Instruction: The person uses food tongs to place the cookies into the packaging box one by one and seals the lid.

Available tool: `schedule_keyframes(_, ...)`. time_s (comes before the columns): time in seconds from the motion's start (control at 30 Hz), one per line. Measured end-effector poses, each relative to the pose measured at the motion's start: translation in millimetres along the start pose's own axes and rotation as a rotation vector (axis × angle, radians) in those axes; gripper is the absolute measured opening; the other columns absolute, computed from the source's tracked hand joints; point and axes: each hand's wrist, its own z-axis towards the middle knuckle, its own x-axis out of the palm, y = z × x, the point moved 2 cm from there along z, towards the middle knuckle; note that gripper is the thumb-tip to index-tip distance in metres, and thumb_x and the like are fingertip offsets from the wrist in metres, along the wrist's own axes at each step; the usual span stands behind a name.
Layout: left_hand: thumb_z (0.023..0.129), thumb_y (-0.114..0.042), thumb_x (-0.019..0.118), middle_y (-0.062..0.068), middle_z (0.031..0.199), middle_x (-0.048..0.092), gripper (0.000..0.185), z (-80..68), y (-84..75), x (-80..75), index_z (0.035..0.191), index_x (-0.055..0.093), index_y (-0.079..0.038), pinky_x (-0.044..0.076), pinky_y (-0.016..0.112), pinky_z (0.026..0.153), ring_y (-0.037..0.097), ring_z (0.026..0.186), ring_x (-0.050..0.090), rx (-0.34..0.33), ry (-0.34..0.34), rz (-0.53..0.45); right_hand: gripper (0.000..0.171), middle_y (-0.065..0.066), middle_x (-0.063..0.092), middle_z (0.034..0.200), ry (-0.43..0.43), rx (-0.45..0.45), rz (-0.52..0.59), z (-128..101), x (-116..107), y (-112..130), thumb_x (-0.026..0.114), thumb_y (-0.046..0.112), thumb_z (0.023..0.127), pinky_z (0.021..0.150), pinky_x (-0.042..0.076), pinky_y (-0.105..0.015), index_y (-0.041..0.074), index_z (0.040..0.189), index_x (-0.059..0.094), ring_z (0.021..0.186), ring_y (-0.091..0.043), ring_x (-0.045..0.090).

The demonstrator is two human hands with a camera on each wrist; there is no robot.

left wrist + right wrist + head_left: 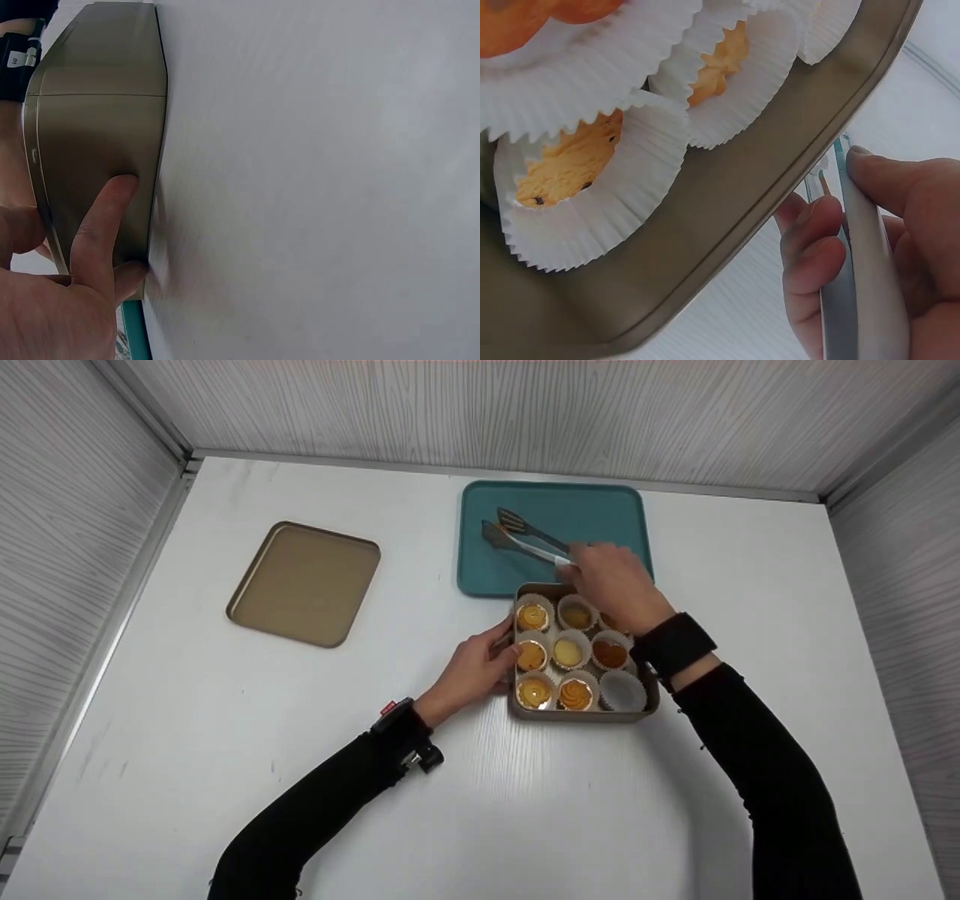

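Tongs (525,538) lay over the teal tray (600,514), long axis diagonal, tips pointing up-left toward the back wall, handle end in the right hand (611,585), fingers (814,251) curled round it. Left hand (472,664) pressed thumb and fingers against the left wall of the baking tin (581,714), just in front of the teal tray, edges nearly touching. Tin held paper-cupped cakes (568,651). Open tabletop (525,810) front and right; flat gold tray (304,583) well apart on the left.
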Motion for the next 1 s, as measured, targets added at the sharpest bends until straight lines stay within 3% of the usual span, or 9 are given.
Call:
schedule_keyframes(0.43, 0.108, -0.017, 0.055, 0.017, 0.157, 0.046, 0.061, -0.2, 0.7, 0.6, 0.161, 0.030, -0.002, 0.053, 0.031, 0.103, 0.026, 0.132, 0.059, 0.010, -0.009, -0.013, 0.027, -0.010, 0.057, 0.075, 0.044, 0.035, 0.095, -10, -8, -13, 0.058, 0.027, 0.108, 0.060, 0.040, -0.037, 0.003, 0.094, 0.063, 0.066, -0.026, 0.052)
schedule_keyframes(0.63, 0.108, -0.019, 0.055, 0.016, 0.155, 0.049, 0.061, 1.3, 1.8, -0.7, 0.161, 0.031, -0.002, 0.044, 0.031, 0.113, 0.024, 0.135, 0.056, 0.018, -0.014, 0.019, 0.030, -0.008, 0.050, 0.074, 0.059, 0.053, 0.115, -16, -14, -22, 0.056, 0.028, 0.109, 0.061, 0.037, -0.037, 0.006, 0.090, 0.057, 0.068, -0.026, 0.048)
schedule_keyframes(0.8, 0.108, -0.020, 0.055, 0.015, 0.156, 0.048, 0.061, 2.1, 2.4, -1.8, 0.161, 0.030, -0.002, 0.040, 0.030, 0.115, 0.024, 0.137, 0.054, 0.014, -0.012, 0.026, 0.027, -0.009, 0.054, 0.078, 0.062, 0.055, 0.134, -23, -16, -30, 0.055, 0.029, 0.109, 0.064, 0.040, -0.040, 0.005, 0.098, 0.060, 0.071, -0.027, 0.051)
schedule_keyframes(0.93, 0.108, -0.021, 0.055, 0.014, 0.157, 0.047, 0.061, 2.5, 3.2, -2.4, 0.161, 0.030, -0.003, 0.039, 0.029, 0.116, 0.023, 0.139, 0.052, 0.007, -0.011, 0.040, 0.033, -0.014, 0.063, 0.084, 0.060, 0.062, 0.163, -32, -19, -35, 0.055, 0.029, 0.109, 0.067, 0.045, -0.043, -0.001, 0.116, 0.065, 0.074, -0.029, 0.056)
schedule_keyframes(1.0, 0.108, -0.021, 0.055, 0.014, 0.157, 0.047, 0.061, 2.8, 3.7, -3.0, 0.161, 0.031, -0.003, 0.040, 0.030, 0.115, 0.024, 0.139, 0.053, 0.009, -0.011, 0.040, 0.039, -0.019, 0.070, 0.095, 0.056, 0.066, 0.175, -38, -21, -38, 0.055, 0.029, 0.109, 0.075, 0.050, -0.048, -0.004, 0.130, 0.063, 0.083, -0.033, 0.063)
